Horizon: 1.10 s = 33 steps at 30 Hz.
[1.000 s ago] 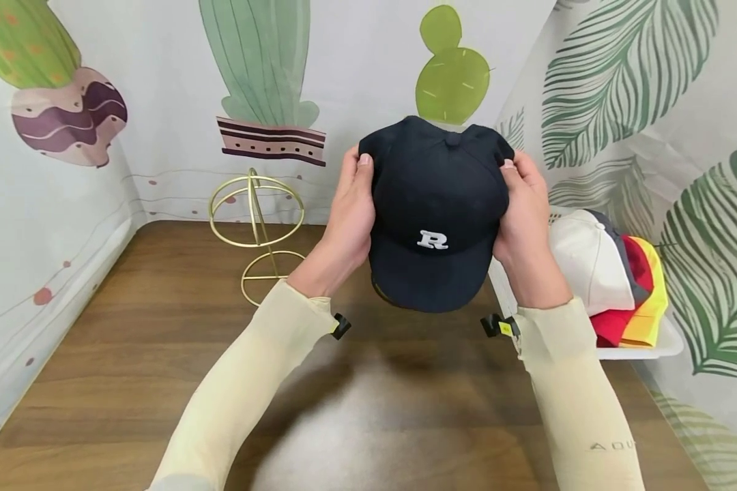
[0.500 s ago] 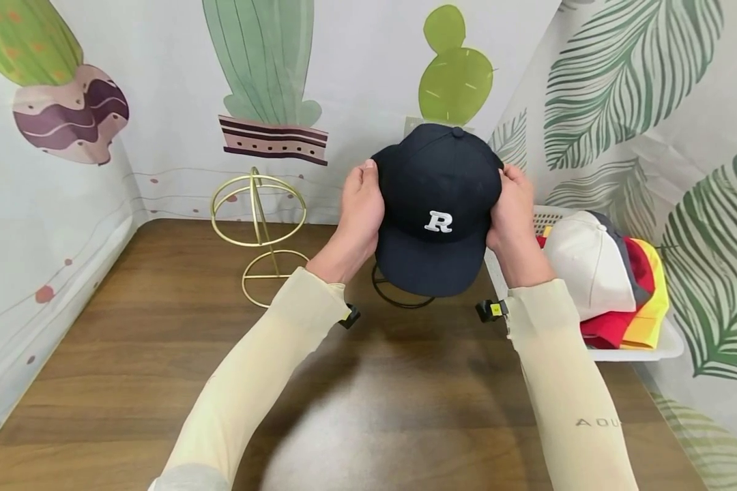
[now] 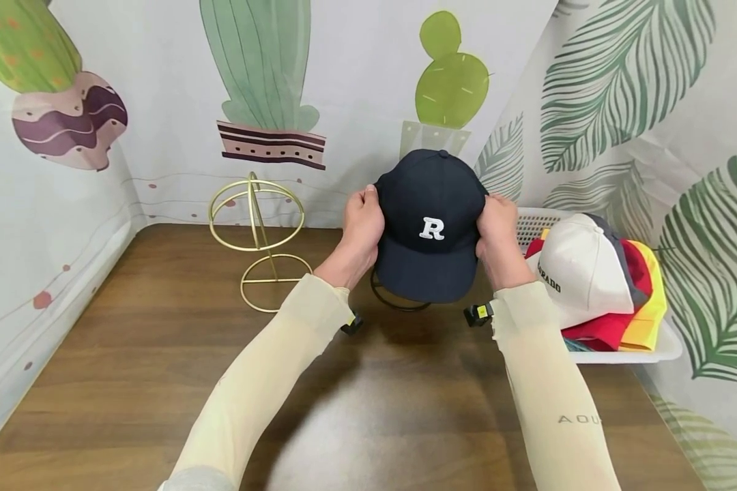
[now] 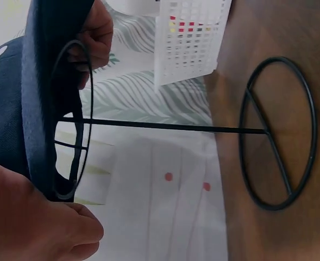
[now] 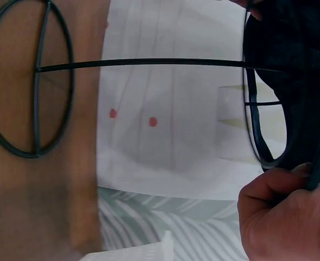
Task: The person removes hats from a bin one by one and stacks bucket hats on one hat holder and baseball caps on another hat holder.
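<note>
A navy baseball cap (image 3: 432,198) with a white letter R faces forward in the head view, its brim pointing down toward the camera. My left hand (image 3: 362,228) grips its left side and my right hand (image 3: 497,232) its right side. Beneath the cap is a black wire hat stand (image 4: 176,127); both wrist views show its thin post running up to a ring at the cap's opening. The stand's round base (image 5: 68,92) rests on the wooden table. The cap covers the top of the stand.
To the left stands a gold wire hat stand (image 3: 258,242) with no hat on it. On the right, a white basket (image 3: 645,356) holds a white cap (image 3: 583,273) over red and yellow ones. A patterned cloth backdrop (image 3: 356,82) rises behind the table (image 3: 160,382).
Both hands have lowered the navy cap and moved closer together. Its crown looks rounder, and the black stand's base has come into view below the brim.
</note>
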### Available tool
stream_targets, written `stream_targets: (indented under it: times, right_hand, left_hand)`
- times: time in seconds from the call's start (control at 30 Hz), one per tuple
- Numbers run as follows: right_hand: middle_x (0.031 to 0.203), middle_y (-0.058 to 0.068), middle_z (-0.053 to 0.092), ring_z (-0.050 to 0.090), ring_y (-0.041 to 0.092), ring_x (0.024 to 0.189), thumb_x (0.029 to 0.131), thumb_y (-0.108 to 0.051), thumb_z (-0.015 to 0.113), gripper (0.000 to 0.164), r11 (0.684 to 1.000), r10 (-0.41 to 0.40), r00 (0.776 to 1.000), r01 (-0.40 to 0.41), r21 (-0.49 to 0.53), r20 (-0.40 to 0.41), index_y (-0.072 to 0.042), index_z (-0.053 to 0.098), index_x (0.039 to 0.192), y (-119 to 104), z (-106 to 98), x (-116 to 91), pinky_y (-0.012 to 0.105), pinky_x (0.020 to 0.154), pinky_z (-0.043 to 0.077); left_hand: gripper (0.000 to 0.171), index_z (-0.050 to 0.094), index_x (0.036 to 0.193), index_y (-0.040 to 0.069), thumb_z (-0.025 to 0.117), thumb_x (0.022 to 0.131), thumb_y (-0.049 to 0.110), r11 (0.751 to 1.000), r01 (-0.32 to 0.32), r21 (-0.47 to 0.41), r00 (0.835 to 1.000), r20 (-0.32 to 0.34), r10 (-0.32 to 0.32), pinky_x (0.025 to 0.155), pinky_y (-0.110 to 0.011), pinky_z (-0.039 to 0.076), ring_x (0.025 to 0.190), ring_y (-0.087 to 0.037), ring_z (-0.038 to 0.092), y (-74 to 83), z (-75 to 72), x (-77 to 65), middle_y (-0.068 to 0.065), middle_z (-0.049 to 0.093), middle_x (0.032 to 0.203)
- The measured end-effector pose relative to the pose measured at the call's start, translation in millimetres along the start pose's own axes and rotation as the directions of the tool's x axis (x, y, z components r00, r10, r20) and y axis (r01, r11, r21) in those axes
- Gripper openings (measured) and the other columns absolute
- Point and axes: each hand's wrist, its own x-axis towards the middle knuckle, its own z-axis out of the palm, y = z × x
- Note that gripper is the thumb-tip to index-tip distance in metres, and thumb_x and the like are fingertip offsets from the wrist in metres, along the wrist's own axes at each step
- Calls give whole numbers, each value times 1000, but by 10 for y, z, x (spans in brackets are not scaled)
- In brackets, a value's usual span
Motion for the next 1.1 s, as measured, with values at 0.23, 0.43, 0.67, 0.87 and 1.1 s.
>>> stream_targets:
  times: [0.23, 0.43, 0.67, 0.87, 1.1]
  right_hand:
    - [88, 3, 38, 39, 18, 82, 100, -6, 53, 39, 995, 90, 994, -92, -46, -55, -15, 33, 67, 168, -29, 24, 32, 85, 41]
    - [109, 2, 46, 44, 16, 97, 100, -7, 53, 14, 991, 120, 991, -124, -54, -67, -7, 49, 87, 288, -50, 46, 29, 95, 44]
    - [115, 5, 46, 44, 18, 102, 103, -5, 47, 16, 991, 102, 992, -108, -74, -79, -7, 45, 87, 415, -46, 55, 30, 99, 45]
    - [130, 9, 50, 46, 19, 112, 107, -7, 42, 17, 990, 91, 992, -100, -99, -93, -9, 50, 91, 453, -36, 85, 30, 106, 45]
    - [108, 3, 50, 49, 18, 101, 108, -8, 43, 30, 994, 63, 993, -71, -82, -97, -10, 50, 79, 507, -18, 135, 30, 102, 47]
  left_hand:
    - [32, 55, 102, 10, 39, 117, 33, 997, 57, 46, 998, 2, -57, 99, -34, 41, 111, -22, 51, -110, -15, 12, -6, 52, 115]
    - [40, 59, 120, 3, 33, 118, 32, 995, 83, 58, 995, 41, -86, 110, -39, 40, 123, -25, 51, -231, -44, 22, -12, 54, 135]
    - [44, 52, 138, 2, 31, 118, 34, 990, 117, 85, 991, 62, -122, 110, -40, 39, 125, -28, 50, -386, -56, 14, -15, 50, 139]
    - [41, 57, 120, 1, 32, 118, 33, 991, 63, 116, 997, 35, -67, 104, -39, 42, 112, -24, 51, -488, -27, 36, -14, 55, 121]
    - [40, 57, 119, 0, 33, 118, 32, 987, 38, 154, 999, 17, -41, 99, -38, 43, 108, -25, 52, -529, 3, 40, -14, 55, 116]
